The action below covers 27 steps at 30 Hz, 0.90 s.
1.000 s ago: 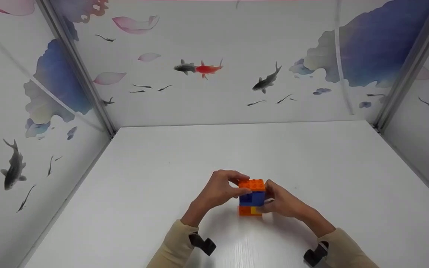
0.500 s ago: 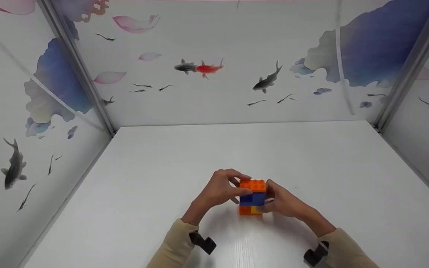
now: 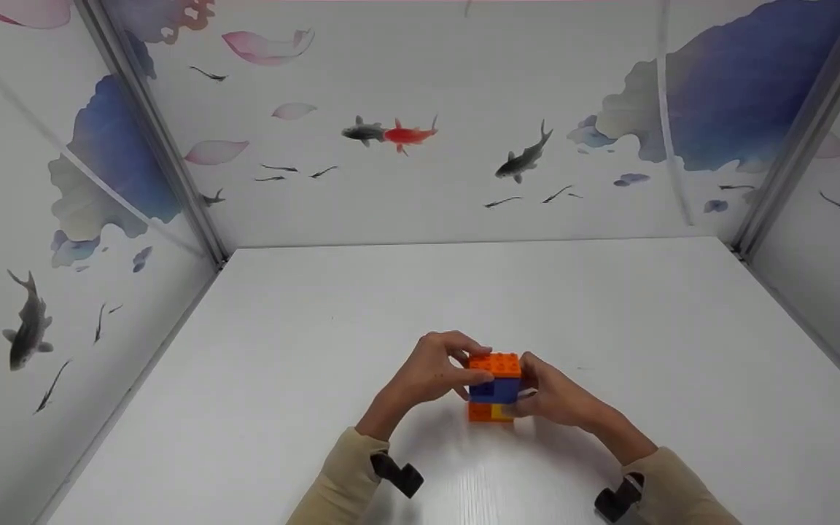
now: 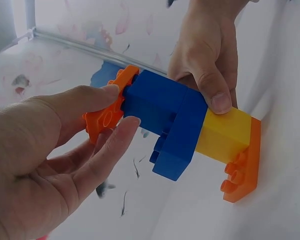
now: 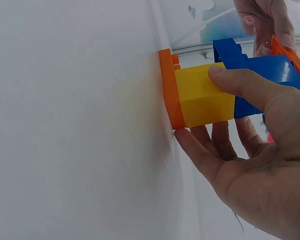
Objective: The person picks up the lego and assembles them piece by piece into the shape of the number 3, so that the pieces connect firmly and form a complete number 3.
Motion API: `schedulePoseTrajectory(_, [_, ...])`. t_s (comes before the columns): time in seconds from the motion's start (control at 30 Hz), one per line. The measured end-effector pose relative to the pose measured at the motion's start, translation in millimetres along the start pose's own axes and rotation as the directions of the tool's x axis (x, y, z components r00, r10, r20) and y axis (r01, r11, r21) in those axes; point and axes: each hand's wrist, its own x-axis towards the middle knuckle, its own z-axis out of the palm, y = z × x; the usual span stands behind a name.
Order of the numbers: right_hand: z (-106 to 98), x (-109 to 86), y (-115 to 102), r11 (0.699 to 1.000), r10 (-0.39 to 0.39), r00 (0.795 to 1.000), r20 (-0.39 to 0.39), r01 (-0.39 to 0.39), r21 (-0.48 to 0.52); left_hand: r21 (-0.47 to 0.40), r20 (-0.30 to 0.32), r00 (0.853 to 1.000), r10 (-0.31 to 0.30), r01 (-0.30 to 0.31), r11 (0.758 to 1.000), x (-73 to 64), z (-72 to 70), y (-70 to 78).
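Note:
A stack of toy building bricks stands on the white table. Its base is a thin orange brick [image 5: 171, 95], bearing a yellow brick [image 5: 205, 102]. Above that come a wide blue brick [image 4: 179, 142] and a second blue brick [image 4: 157, 97]. My left hand [image 3: 429, 372] pinches the thin orange top brick [image 3: 495, 364] between thumb and fingers. Blue studs show in a narrow gap beneath this top brick in the left wrist view, where it looks slightly askew. From the other side my right hand [image 3: 560, 394] grips the lower stack, its thumb on the yellow brick.
The white tabletop [image 3: 318, 306] spreads around the stack. White panels [image 3: 449, 204] painted with fish and petals enclose it at the back and sides. Each wrist wears a black strap-on device [image 3: 399, 475] over a beige sleeve [image 3: 340, 474].

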Motion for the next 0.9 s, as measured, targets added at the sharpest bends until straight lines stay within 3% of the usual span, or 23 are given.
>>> schedulePoseTrajectory(0.57, [0.3,0.8,-1.7,0.999,0.037,0.999,-0.018,-0.037,-0.027,0.019,-0.007,1.0,-0.015,0.015,1.0,1.4,-0.1,-1.9])
schedulePoseTrajectory(0.9, [0.4,0.2,-0.5,1.0,0.021,1.0,-0.004,-0.021,-0.008,0.013,-0.004,1.0,-0.002,0.003,1.0,-0.5,-0.5,-0.2])
